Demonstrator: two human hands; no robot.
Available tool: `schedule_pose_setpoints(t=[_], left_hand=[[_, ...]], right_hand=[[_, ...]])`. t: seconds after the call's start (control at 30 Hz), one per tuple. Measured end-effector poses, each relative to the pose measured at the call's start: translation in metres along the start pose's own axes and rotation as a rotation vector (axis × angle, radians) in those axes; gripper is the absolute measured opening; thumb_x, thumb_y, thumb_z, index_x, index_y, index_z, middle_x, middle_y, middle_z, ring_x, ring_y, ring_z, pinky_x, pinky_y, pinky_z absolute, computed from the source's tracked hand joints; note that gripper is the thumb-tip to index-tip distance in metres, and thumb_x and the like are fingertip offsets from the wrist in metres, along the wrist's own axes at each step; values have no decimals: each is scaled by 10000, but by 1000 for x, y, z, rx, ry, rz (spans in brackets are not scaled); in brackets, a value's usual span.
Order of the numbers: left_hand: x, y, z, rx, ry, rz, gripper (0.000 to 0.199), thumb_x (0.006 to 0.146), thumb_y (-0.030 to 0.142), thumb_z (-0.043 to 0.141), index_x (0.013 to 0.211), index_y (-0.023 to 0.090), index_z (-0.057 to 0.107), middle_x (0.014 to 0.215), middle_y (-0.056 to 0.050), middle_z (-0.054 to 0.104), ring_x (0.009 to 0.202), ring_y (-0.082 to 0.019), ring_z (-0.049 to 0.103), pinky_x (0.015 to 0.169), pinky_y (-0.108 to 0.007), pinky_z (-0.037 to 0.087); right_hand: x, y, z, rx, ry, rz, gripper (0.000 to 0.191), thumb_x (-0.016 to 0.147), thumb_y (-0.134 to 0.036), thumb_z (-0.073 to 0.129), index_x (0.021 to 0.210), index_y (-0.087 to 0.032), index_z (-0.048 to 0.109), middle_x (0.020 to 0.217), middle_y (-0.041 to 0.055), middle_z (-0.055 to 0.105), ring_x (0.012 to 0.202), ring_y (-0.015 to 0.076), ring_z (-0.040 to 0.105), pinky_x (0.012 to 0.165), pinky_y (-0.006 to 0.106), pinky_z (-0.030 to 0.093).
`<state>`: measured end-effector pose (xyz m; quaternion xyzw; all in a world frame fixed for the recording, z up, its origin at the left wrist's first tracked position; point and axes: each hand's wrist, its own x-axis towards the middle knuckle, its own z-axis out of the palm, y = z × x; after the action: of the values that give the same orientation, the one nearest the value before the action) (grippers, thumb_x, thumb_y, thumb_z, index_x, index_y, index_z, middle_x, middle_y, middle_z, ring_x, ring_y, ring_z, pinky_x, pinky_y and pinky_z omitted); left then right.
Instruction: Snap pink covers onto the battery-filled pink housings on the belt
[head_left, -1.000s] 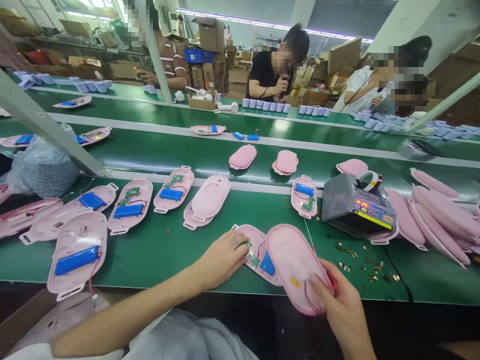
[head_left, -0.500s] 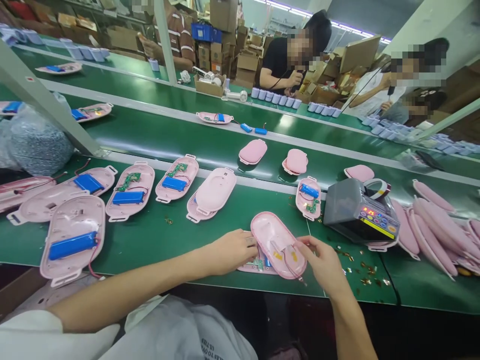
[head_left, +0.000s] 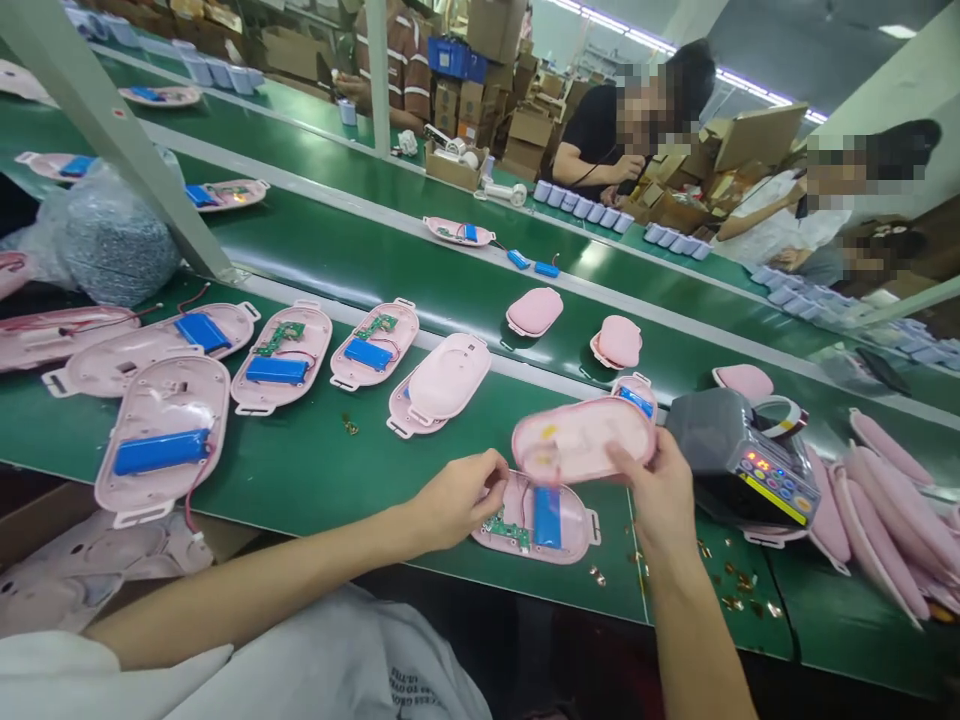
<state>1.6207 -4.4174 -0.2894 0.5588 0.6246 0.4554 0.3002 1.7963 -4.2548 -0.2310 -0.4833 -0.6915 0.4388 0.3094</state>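
Here, battery [head_left: 547,518] in pink shell [head_left: 576,526], cover [head_left: 581,435] in right hand [head_left: 664,490]; left hand [head_left: 456,502], hold unclear.

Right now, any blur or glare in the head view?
Head view: motion blur smears the pink cover in the right hand; the left hand looks sharper. Same head view, farther back: a bright glare patch on the green work surface.

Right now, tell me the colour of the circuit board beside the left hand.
The circuit board is green; it shows best in the head view.
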Motion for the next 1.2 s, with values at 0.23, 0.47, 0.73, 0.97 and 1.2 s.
schedule_pose_setpoints(t=[0.23,0.47,0.73,0.97,1.2], left_hand=[[0,2,6,276,313,396,122,894,110,439,886,183,537,940,-88,612,920,-189,597,804,-310,518],[8,3,19,6,460,370,125,929,114,492,901,185,590,1146,-114,611,1075,-194,616,875,-322,540],[21,-1,9,-750,144,-136,226,818,241,666,997,163,552,833,-14,677,712,-127,638,650,-224,493],[29,-10,5,-831,13,-211,232,723,156,677,941,135,602,783,-8,667,705,-128,637,622,-215,505],[25,-8,8,-826,-5,-271,320,657,76,651,976,105,651,748,-32,700,636,-129,646,565,-205,508]], right_hand=[[-71,10,6,16,298,-182,415,701,-408,806,951,-167,578,835,45,647,751,161,628,643,241,576],[-97,15,33,260,357,-84,474,673,-341,848,1022,-135,600,881,63,677,739,170,649,588,258,599],[-96,21,43,352,349,-9,560,683,-341,838,1134,-133,577,1047,108,665,845,207,666,627,293,606],[-74,17,24,-14,364,-113,655,707,-466,785,1229,-131,574,1171,139,648,1045,264,639,916,415,534],[-24,-34,43,-796,-265,-510,244,814,-448,619,905,-232,686,822,32,706,765,231,632,835,404,476]])
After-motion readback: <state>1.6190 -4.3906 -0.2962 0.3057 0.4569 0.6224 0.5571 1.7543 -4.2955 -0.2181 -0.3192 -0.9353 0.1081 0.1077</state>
